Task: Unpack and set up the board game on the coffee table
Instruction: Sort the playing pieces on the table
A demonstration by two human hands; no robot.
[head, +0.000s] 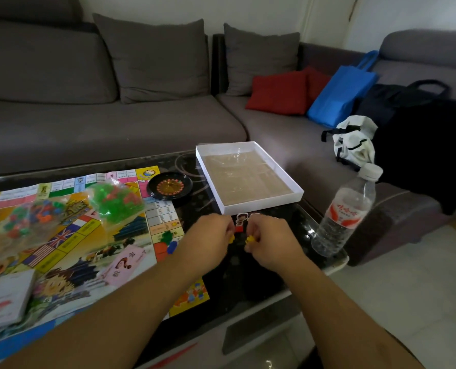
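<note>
Dark coffee table filled lower frame; game board lay spread at left. Our left hand and right hand each pinched yellow piece, fingers curled, centre frame.

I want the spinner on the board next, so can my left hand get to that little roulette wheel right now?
Probably, once freed: the left hand pinches a small yellow piece, but the roulette wheel lies uncovered on the coffee table just beyond it, with nothing between.

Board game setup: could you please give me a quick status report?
Left hand and right hand each pinch a yellow piece. Board unfolded, bags unopened, box emptied. Bottle beside right hand.
</note>
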